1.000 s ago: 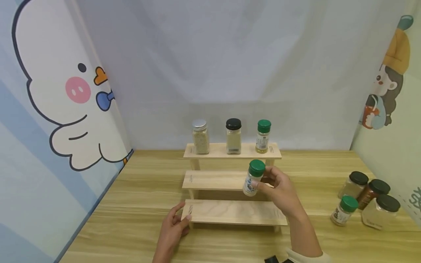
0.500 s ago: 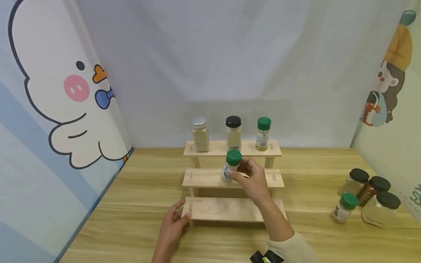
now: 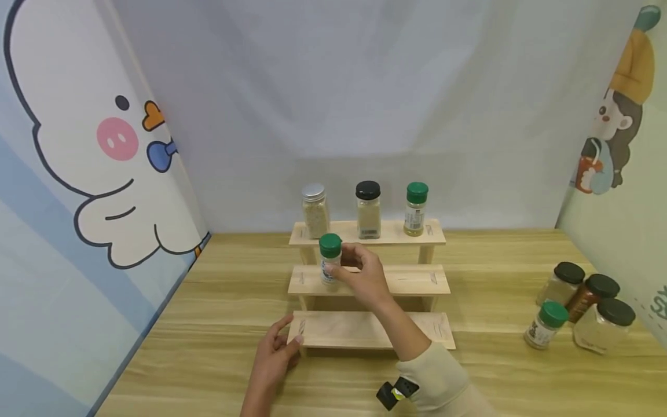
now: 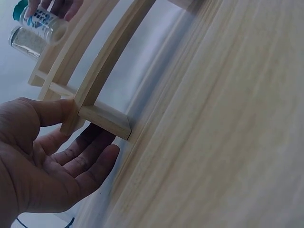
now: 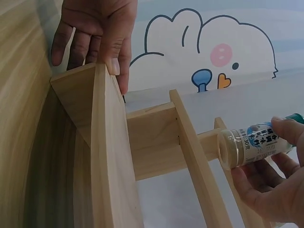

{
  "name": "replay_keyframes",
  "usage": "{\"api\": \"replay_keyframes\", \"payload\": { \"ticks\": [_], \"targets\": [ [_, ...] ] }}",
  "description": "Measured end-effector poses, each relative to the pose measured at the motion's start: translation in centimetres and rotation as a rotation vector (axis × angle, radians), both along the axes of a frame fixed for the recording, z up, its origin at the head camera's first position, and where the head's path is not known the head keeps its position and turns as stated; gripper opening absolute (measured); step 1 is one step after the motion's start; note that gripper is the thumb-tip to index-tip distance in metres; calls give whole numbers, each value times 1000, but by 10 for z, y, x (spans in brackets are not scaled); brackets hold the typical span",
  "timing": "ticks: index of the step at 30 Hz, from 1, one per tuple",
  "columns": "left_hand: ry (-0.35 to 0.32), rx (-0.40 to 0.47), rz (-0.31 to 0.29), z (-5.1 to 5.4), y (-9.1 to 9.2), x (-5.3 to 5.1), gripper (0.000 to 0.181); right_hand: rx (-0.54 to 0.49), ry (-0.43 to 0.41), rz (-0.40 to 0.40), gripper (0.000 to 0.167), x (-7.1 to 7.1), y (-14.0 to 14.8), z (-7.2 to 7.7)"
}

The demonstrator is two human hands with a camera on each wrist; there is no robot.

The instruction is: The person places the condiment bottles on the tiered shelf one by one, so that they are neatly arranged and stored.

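Note:
My right hand (image 3: 362, 275) pinches a green-capped spice jar (image 3: 329, 263) with a white and blue label, upright over the left part of the rack's middle tier. In the right wrist view the jar's clear base (image 5: 227, 149) looks a little apart from that tier. My left hand (image 3: 275, 350) grips the left end of the bottom tier of the three-tier wooden rack (image 3: 365, 330); in the left wrist view its thumb lies on the board and other fingers are at the side support. On the top tier stand a silver-lidded jar (image 3: 315, 211), a black-lidded jar (image 3: 368, 209) and another green-capped jar (image 3: 415, 208).
At the table's right are a green-capped jar (image 3: 545, 325), a black-lidded pale jar (image 3: 561, 284), a reddish-brown jar (image 3: 592, 298) and a wide black-lidded jar (image 3: 604, 327). Behind the wooden table (image 3: 219, 289) hangs a pale cloth backdrop (image 3: 312, 87). Printed cartoon panels flank it.
My right hand has carried the green-capped jar leftward, from the middle tier's right part to above its left part. The left hand keeps its grip on the rack.

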State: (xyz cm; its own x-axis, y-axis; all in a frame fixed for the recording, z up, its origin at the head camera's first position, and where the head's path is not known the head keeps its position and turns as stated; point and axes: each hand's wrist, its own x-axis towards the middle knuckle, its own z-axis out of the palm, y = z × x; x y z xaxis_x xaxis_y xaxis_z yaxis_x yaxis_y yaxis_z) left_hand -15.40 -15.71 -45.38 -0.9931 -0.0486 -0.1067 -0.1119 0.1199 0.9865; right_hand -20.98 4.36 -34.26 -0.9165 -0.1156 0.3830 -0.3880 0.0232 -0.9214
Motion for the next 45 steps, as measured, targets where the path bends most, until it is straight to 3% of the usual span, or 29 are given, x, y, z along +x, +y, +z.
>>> {"api": "replay_keyframes", "payload": {
  "ticks": [3, 9, 22, 28, 35, 40, 45],
  "targets": [
    [3, 0, 1, 0, 0, -1, 54, 24, -4, 8, 35, -5, -6, -2],
    [4, -11, -4, -1, -2, 0, 55, 48, -65, 19, 37, -26, -15, -27],
    [-3, 14, -3, 0, 0, 0, 56, 103, -110, 62, 43, -32, -16, -32],
    [-1, 7, 1, -1, 0, -1, 56, 123, -155, 75, 50, -23, -6, -27],
    [22, 17, -23, -4, 3, 3, 57, 142, -202, 29, 52, -1, 26, -26],
    [-19, 6, -9, -4, 0, 6, 57, 214, -187, 145, 53, 11, 57, -23],
    [-15, -7, -5, -1, 1, 2, 57, 281, -150, 266, 55, 17, 91, -14]
  ]
}}
